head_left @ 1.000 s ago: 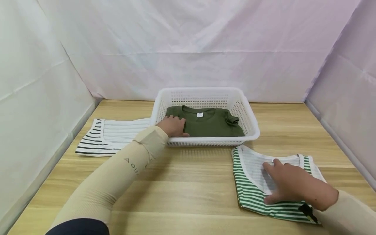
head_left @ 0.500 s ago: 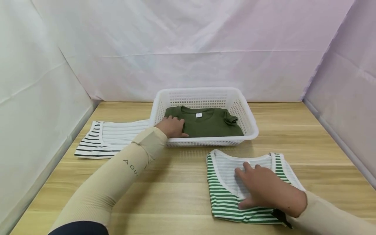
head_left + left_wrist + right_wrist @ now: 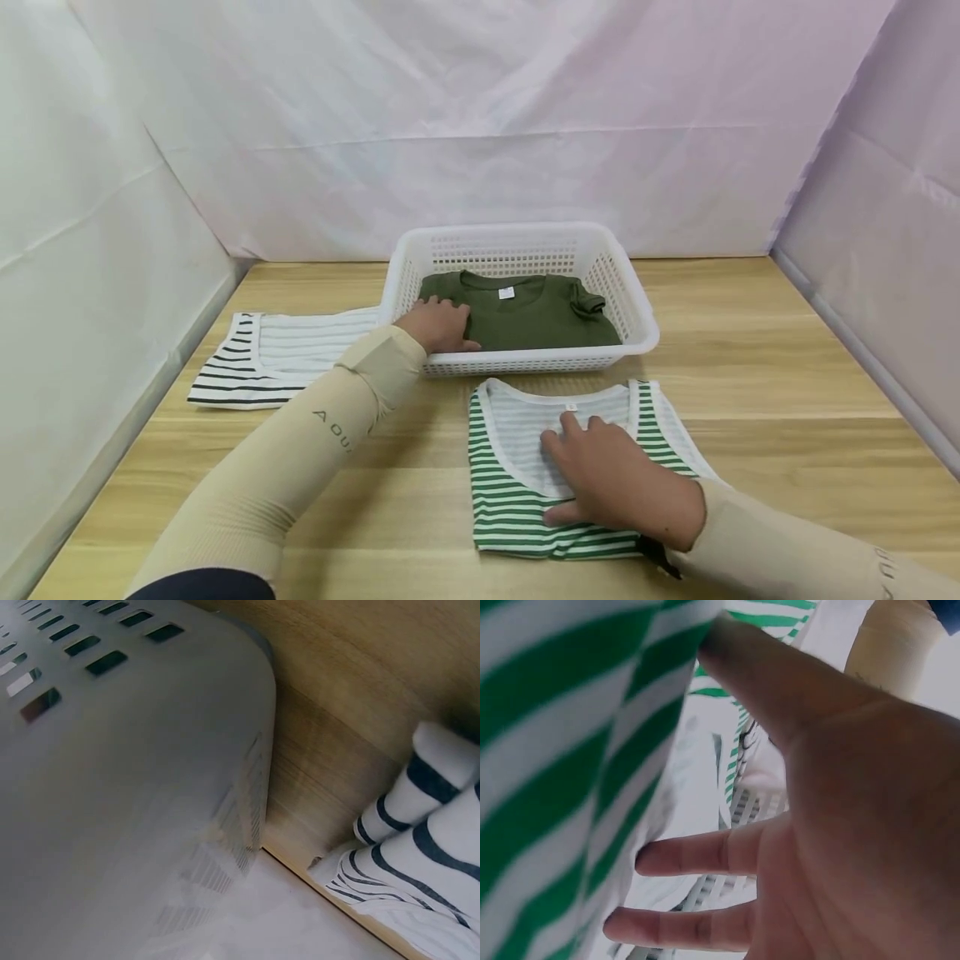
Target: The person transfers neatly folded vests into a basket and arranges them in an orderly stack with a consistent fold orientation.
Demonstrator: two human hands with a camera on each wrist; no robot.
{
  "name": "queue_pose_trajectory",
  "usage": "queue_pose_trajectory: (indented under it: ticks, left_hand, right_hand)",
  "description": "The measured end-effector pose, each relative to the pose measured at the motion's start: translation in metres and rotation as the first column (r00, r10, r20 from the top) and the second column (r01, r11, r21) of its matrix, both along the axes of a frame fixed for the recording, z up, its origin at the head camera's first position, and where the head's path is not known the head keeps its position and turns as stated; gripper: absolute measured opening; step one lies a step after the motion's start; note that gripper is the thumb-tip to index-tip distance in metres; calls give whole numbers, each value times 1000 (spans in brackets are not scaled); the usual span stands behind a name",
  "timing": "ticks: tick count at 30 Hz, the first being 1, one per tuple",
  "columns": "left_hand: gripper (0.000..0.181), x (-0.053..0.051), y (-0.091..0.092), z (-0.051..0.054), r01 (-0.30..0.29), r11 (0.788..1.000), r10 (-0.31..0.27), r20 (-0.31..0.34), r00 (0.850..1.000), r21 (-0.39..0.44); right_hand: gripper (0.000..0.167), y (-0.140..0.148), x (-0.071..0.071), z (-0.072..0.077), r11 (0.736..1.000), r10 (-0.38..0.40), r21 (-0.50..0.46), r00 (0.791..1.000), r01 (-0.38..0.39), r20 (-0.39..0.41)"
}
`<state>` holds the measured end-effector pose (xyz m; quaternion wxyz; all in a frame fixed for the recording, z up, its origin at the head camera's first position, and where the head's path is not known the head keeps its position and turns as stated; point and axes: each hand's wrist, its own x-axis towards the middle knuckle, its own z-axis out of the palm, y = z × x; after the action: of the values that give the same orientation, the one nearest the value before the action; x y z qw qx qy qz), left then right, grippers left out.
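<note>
A white plastic basket [image 3: 517,360] holds a folded dark green T-shirt [image 3: 540,321]. My left hand [image 3: 438,325] reaches over the basket's front left rim and rests on the T-shirt's left side; its fingertips are partly hidden. In front of the basket lies a folded green-and-white striped top [image 3: 510,508], neckline facing away from me. My right hand [image 3: 611,471] rests on that top with fingers and thumb spread. The right wrist view shows the thumb and two fingers [image 3: 697,855] touching the striped fabric, none curled round it.
A folded white top with black stripes [image 3: 247,367] lies left of the basket, its right end hidden behind the left sleeve and basket. White cloth walls [image 3: 487,183] enclose the wooden table [image 3: 780,358] at the back and both sides.
My right hand has slid the green-striped top leftwards across the table, from the right side to in front of the basket. The left hand stays put on the green T-shirt.
</note>
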<state>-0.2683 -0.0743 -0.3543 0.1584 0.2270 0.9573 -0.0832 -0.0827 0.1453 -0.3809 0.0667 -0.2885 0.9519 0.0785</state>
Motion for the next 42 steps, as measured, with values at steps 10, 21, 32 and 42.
queue_pose_trajectory:
  ticks: [10,21,32,42]
  left_hand:
    - [74,1,-2,-2,22,1000,-22,-18,1000,-5]
    - [75,4,-1,1,35,999,-35,-18,999,-23]
    - [74,-1,-2,-5,18,1000,-18,0,1000,-11]
    - [52,5,-7,18,-4,974,11,-29,1000,226]
  right_hand:
    - [77,-30,2,-2,995,93,28,995,-91,-43]
    - [80,-53,2,2,985,151,90,986,-144,-73]
    - [75,-52,-1,2,989,146,30,989,-145,-35]
    - [55,-28,-17,12,974,197,-127,978,-187,67]
